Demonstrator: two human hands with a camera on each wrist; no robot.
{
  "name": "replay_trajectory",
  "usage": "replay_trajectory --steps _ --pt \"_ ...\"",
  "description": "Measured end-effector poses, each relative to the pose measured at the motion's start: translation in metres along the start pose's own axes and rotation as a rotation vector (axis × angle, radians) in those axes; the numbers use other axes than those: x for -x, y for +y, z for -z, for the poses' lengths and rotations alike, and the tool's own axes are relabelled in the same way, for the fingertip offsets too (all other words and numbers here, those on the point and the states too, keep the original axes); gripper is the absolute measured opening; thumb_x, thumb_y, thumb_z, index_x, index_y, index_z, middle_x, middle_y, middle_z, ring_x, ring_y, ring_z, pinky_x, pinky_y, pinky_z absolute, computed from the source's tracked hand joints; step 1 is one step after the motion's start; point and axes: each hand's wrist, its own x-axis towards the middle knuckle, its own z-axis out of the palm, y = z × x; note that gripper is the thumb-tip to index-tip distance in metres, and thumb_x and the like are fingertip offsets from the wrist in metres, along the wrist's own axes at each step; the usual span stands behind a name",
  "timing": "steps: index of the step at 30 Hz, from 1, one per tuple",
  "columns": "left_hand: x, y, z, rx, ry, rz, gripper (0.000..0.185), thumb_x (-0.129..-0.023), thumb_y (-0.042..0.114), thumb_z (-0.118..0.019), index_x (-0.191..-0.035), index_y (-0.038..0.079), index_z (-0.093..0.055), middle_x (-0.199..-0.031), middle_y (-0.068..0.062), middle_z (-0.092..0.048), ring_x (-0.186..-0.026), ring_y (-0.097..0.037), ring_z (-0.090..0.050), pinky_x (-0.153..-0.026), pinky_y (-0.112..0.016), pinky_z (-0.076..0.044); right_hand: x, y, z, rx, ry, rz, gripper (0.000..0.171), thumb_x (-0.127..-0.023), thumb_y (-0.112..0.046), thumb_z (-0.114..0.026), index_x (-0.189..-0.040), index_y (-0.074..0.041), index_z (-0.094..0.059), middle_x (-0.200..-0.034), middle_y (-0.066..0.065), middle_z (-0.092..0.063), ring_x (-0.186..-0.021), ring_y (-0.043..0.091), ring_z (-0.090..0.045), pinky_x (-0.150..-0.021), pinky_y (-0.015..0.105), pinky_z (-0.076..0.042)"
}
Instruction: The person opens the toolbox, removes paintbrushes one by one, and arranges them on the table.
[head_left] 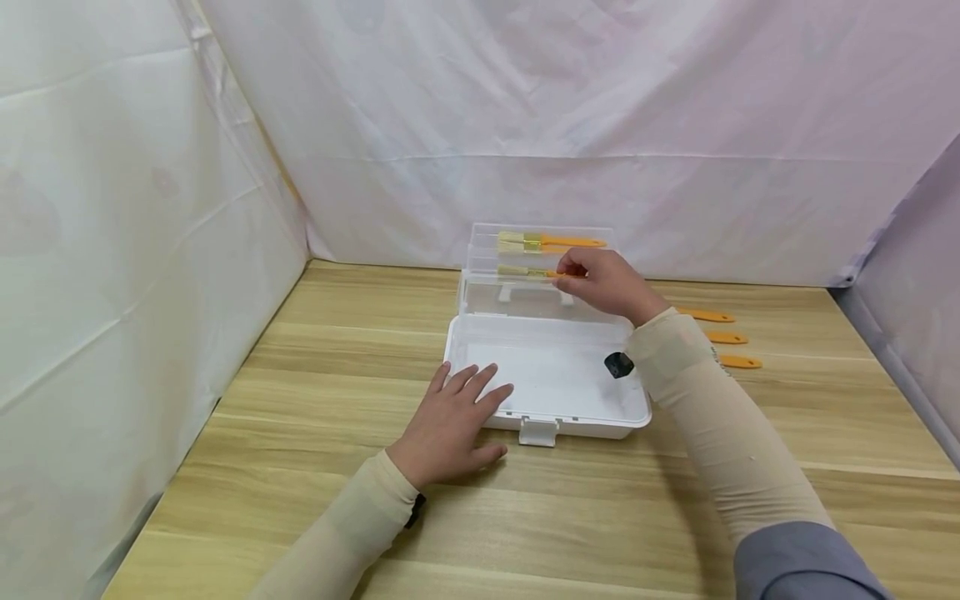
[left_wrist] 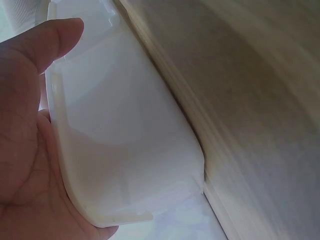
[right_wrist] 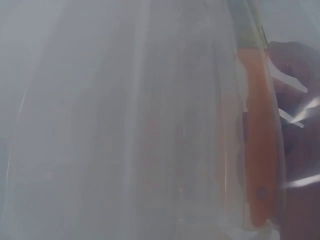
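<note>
My right hand [head_left: 603, 283] pinches the orange handle of a narrow paintbrush [head_left: 521, 272], its pale bristles pointing left. The brush is over the clear upper section [head_left: 525, 302] at the back of an opened white plastic box [head_left: 551, 435]. Farther back in that section lies a wider paintbrush [head_left: 573, 242], with another orange handle showing just in front of it. Through clear plastic, the right wrist view shows an orange brush handle [right_wrist: 260, 145]. My left hand [head_left: 450, 425] rests at the box's front left corner, fingers spread over the rim and thumb along the front.
Right of the box, partly hidden by my right forearm, lie several orange brush handles [head_left: 726, 337] on the wooden table [head_left: 337, 367]. A white latch [head_left: 537, 432] hangs at the box's front. White cloth [head_left: 562, 125] closes off the back and sides.
</note>
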Motion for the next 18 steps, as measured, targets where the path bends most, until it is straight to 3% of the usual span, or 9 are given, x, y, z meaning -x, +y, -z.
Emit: replay_trajectory --steps 6,18 --pt "-0.0009 0.0002 -0.0010 0.002 0.009 -0.002 0.074 -0.084 0.055 -0.070 -0.146 0.022 -0.049 -0.153 -0.009 -0.042 -0.137 -0.032 -0.041 -0.113 -0.059 -0.021 0.0018 0.0010 0.0018 -0.023 0.006 -0.001 0.014 -0.098 -0.024 -0.061 -0.098 -0.011 -0.066 -0.089 0.004 -0.063 -0.080 0.023 -0.054 -0.072 0.039 -0.046" --pt "-0.0014 0.0015 -0.0017 0.015 0.051 -0.022 0.073 -0.082 0.053 -0.071 -0.144 0.020 -0.052 -0.150 -0.011 -0.045 -0.134 -0.033 -0.043 -0.112 -0.061 -0.024 0.0069 -0.0008 0.0043 -0.069 0.012 -0.042 0.013 -0.099 -0.024 -0.061 -0.102 -0.012 -0.065 -0.092 0.005 -0.062 -0.079 0.025 -0.053 -0.070 0.039 -0.046"
